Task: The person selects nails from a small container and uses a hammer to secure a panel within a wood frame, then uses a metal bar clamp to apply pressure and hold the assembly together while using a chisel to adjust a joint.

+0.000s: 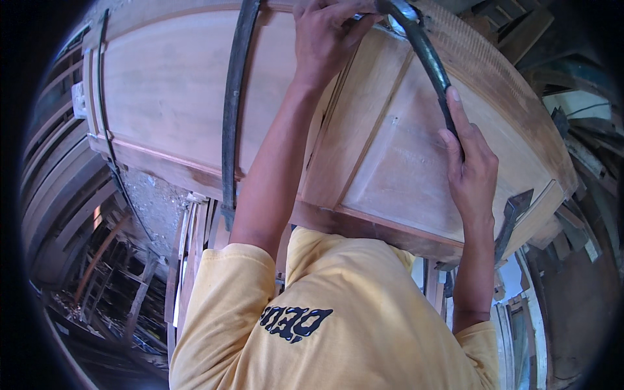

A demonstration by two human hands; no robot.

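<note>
A pale wooden panel door [175,84] lies across in front of me, its frame and inset panels facing up. Slanting over its right half is a dark metal clamp bar [429,58]. Its lower end sits in my right hand [474,162], with the thumb and fingers closed around it. My left hand [328,39] reaches to the far edge of the door, fingers bent and closed at the bar's upper end. The top of the picture partly cuts off that grip.
Another dark clamp bar [239,91] crosses the door left of my arm, and a thinner one [102,84] spans its left end. A metal clamp piece [513,214] is at the right near edge. Stacked timber [55,175] lines the left side; more boards [591,162] lie to the right.
</note>
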